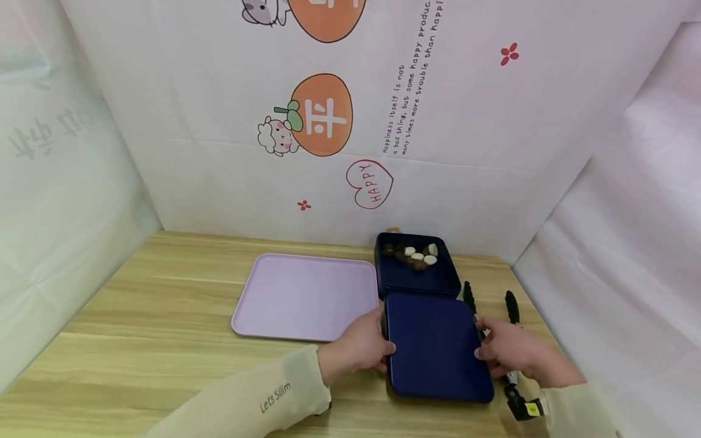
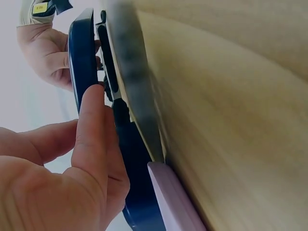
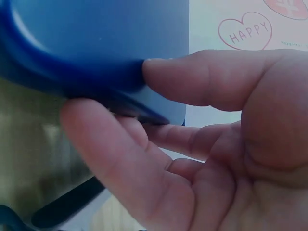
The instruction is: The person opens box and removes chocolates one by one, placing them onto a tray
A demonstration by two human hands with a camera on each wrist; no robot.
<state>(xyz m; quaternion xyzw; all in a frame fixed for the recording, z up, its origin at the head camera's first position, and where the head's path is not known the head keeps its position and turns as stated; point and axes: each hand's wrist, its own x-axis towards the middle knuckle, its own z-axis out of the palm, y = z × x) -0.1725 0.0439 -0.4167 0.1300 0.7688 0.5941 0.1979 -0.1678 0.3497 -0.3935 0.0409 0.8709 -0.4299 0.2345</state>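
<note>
Two-handed hold on a navy lid above a wood-grained table. The lid [image 1: 438,347], smooth face upward, is held clear of the table [image 1: 137,340], toward its right edge and on the near side of a navy box. The left hand [image 1: 358,344] is partly closed, pinching the lid's left side: the thumb lies at the upper rim, the fingers reach beneath. The right hand [image 1: 515,347] is likewise partly closed on the opposite side; in the right wrist view its thumb tip presses the upper face and its fingers lie below the rim.

The box [image 1: 408,281] stands uncovered near the table's far right corner. Brown pieces [image 1: 418,265] and white pieces [image 1: 430,260] are gathered in its far half. A lilac tray [image 1: 306,298] lies flat to the left of the box, its long side roughly along the table's far edge. Tongs [image 1: 512,307] lie by the table's right edge, their black tips spread and directed toward the far edge; the right hand hides part of them.

Pale sleeves [image 1: 274,389] cover both forearms. A printed white cloth [image 1: 219,152], marked with a red heart [image 1: 370,184], rises behind the far edge.
</note>
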